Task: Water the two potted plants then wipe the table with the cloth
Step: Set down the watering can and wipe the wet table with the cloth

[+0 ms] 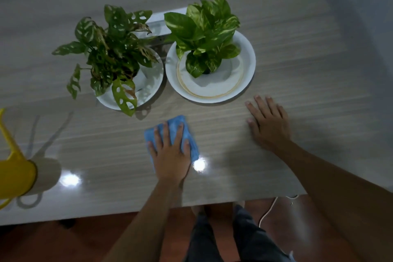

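Observation:
Two potted plants stand on white saucers at the back of the wooden table (287,59): a holey-leafed plant (110,53) on the left and a variegated green plant (206,34) on the right saucer (246,64). A folded blue cloth (176,125) lies flat on the table in front of them. My left hand (170,153) presses down on the cloth with fingers spread over it. My right hand (268,121) rests flat on the bare table to the right, fingers apart, holding nothing.
A yellow watering can (14,172) stands at the table's left edge. The table's front edge runs just below my forearms; beyond it are a reddish floor, my legs and a white cable (268,210).

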Demonstrator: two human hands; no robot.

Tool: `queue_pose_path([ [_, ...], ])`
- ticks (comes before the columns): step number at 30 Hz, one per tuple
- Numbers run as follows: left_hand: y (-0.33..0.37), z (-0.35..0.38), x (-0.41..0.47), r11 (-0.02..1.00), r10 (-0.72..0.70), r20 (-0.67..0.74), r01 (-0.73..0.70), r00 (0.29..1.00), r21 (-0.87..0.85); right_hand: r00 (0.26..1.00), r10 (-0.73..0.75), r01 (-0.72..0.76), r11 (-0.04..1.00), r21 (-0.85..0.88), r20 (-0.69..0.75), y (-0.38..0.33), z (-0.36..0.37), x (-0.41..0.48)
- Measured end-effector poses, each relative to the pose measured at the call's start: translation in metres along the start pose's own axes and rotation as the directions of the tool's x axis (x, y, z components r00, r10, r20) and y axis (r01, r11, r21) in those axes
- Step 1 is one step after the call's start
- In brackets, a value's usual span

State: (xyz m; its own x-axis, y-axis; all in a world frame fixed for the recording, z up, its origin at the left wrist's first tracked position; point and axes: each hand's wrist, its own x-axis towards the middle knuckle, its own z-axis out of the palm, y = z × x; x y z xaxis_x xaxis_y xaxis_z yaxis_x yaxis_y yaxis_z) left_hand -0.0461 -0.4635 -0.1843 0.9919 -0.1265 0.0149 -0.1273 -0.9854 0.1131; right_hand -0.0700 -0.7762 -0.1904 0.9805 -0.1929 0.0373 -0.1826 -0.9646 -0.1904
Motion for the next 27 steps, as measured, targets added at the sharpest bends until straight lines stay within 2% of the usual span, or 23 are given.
queue_pose_path([
  [2,0.011,-0.007,-0.048,0.999,-0.034,0.026,0.034,0.999,-0.001,1.0,0.016,-0.016,1.0,0.022,0.025,0.0,-0.002,-0.001],
  [5,0.085,-0.002,-0.097,0.98,0.18,0.12,-0.168,0.976,-0.103,0.999,0.021,-0.022,1.0,0.021,0.046,0.002,-0.001,0.0],
  [7,0.12,0.004,-0.08,0.939,0.318,0.104,-0.297,0.942,-0.172,0.998,0.024,-0.025,0.999,0.021,0.058,0.003,-0.001,0.0],
  [8,0.124,0.006,-0.055,0.932,0.339,0.097,-0.321,0.936,-0.165,0.998,0.023,-0.023,1.0,0.014,0.056,0.003,-0.001,0.0],
  [10,0.102,0.011,-0.005,0.959,0.275,0.103,-0.265,0.956,-0.099,0.998,0.017,-0.018,1.0,0.015,0.056,0.003,-0.001,0.001],
  [12,0.052,0.008,0.022,0.995,0.096,0.059,-0.096,0.994,0.011,0.999,0.011,-0.012,1.0,0.019,0.052,0.003,-0.002,0.0],
  [15,0.013,-0.005,-0.014,0.997,-0.076,-0.037,0.077,0.996,0.026,0.999,0.017,-0.018,1.0,0.007,0.052,0.003,-0.005,0.0],
  [17,0.045,-0.01,-0.065,0.999,-0.035,0.017,0.035,0.999,0.012,0.998,0.023,-0.024,1.0,0.02,0.056,0.002,-0.008,0.0],
  [19,0.095,-0.004,-0.096,0.988,0.131,0.121,-0.121,0.984,-0.091,0.998,0.021,-0.022,0.999,0.027,0.056,0.002,-0.008,0.001],
  [21,0.128,0.003,-0.082,0.954,0.28,0.123,-0.261,0.952,-0.149,0.997,0.022,-0.023,0.999,0.024,0.07,0.003,-0.008,0.0],
  [22,0.133,0.004,-0.059,0.946,0.316,0.126,-0.301,0.94,-0.123,0.997,0.019,-0.02,1.0,0.01,0.073,0.003,-0.008,0.0],
  [24,0.112,0.008,-0.012,0.957,0.291,0.141,-0.286,0.946,-0.053,0.996,0.01,-0.009,1.0,-0.007,0.087,0.003,-0.008,0.001],
  [27,0.041,0.003,0.012,0.996,0.075,0.054,-0.078,0.996,0.052,0.996,0.008,-0.007,1.0,-0.016,0.089,0.001,-0.008,0.0],
])
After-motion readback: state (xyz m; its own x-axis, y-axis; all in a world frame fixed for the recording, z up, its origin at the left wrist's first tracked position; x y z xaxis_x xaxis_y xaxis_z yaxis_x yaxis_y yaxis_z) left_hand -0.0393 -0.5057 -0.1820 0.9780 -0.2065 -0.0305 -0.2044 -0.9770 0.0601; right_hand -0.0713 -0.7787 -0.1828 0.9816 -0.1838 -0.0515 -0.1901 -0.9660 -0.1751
